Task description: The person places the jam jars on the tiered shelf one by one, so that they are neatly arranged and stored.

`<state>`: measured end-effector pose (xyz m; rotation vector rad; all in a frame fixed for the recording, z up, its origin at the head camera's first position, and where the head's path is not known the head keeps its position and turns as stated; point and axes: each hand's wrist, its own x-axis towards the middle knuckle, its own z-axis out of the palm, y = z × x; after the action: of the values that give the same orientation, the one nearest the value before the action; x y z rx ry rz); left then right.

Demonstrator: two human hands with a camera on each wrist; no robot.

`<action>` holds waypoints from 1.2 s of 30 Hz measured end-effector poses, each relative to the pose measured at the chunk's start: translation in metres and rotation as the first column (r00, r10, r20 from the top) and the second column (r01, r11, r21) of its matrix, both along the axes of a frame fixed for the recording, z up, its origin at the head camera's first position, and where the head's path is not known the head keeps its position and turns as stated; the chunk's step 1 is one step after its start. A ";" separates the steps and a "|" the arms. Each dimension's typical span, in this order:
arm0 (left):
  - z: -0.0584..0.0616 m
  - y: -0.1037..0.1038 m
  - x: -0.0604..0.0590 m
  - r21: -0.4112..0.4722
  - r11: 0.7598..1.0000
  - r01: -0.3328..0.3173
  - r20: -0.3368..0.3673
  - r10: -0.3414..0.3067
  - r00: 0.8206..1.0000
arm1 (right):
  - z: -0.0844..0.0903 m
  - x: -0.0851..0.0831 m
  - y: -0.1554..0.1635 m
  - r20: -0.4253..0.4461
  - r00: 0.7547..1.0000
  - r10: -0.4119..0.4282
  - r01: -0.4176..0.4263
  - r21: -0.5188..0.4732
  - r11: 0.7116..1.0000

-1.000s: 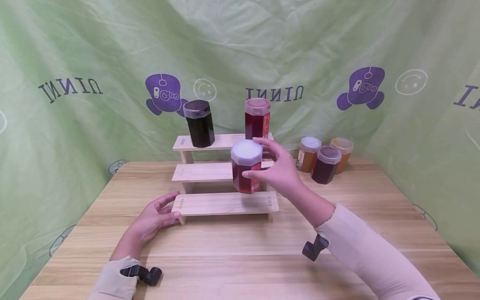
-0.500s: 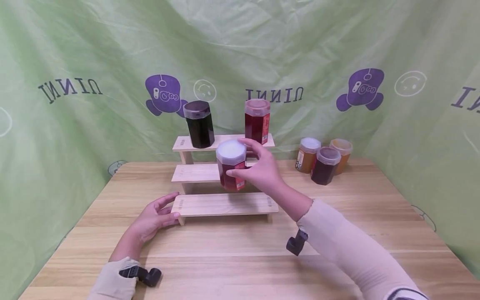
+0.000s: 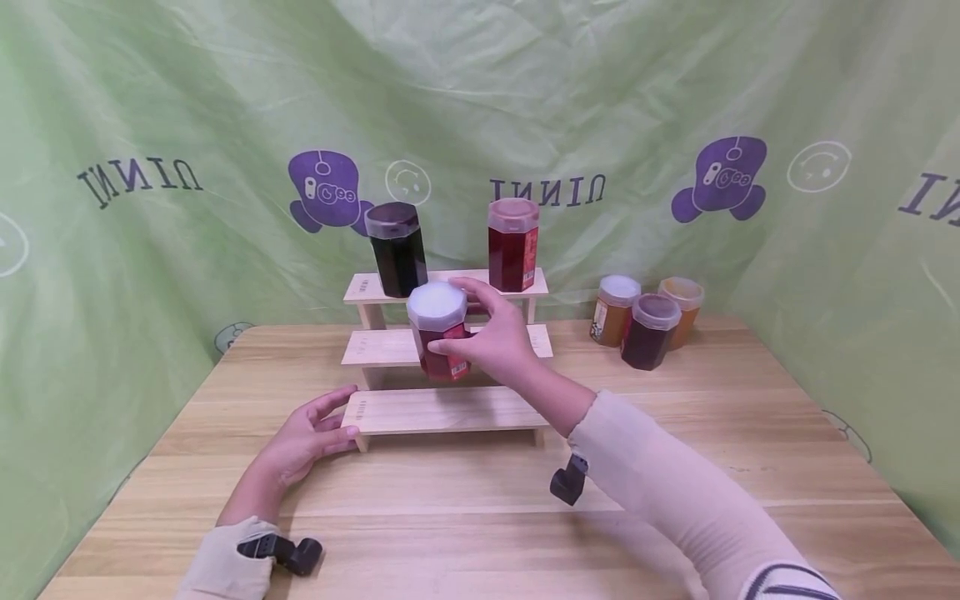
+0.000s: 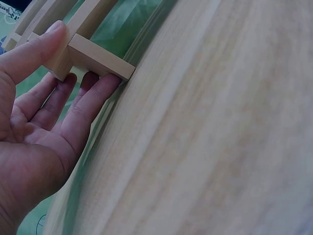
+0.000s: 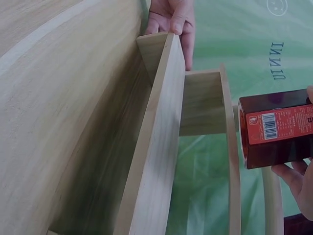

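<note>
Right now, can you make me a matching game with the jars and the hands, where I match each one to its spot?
Things:
1. black jar
2. red jar with white lid
3. left hand
4. orange jar

Places:
A. on the table, right of the wooden stepped shelf
B. touching the lowest step's left end
C. top step, left side
D. held in the right hand, at the middle step

Pairs: 1-C, 2-D, 3-B, 4-A

bottom step (image 3: 450, 410) bare; top step (image 3: 450, 285) crowded by dark jar (image 3: 398, 249), red jar (image 3: 513, 245)
</note>
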<state>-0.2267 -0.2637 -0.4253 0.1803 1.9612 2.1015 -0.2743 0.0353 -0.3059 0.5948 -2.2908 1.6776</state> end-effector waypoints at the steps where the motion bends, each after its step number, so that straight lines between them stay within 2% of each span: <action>1: 0.000 0.000 0.000 0.000 1.000 0.001 0.000 -0.001 1.000 | 0.000 -0.001 -0.002 -0.009 1.000 0.005 -0.005 -0.007 1.000; 11: 0.000 0.000 0.001 0.003 1.000 0.009 -0.007 -0.009 1.000 | 0.001 -0.007 -0.018 -0.026 0.999 0.030 -0.030 -0.027 0.999; 23: -0.003 0.000 0.002 -0.003 1.000 -0.010 0.000 0.010 1.000 | -0.003 -0.010 -0.039 -0.056 0.998 0.027 -0.026 0.019 0.999; 30: -0.003 0.000 0.000 0.020 1.000 -0.008 0.005 0.008 1.000 | -0.005 -0.012 -0.044 -0.041 0.999 0.008 -0.008 0.008 1.000; 36: -0.003 0.000 0.000 0.017 1.000 -0.010 0.009 0.010 1.000 | -0.006 -0.017 -0.049 -0.063 0.998 -0.005 0.005 0.008 1.000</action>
<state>-0.2270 -0.2634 -0.4282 0.1642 1.9433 2.1222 -0.2918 -0.0134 -0.3114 0.6341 -2.2546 1.6241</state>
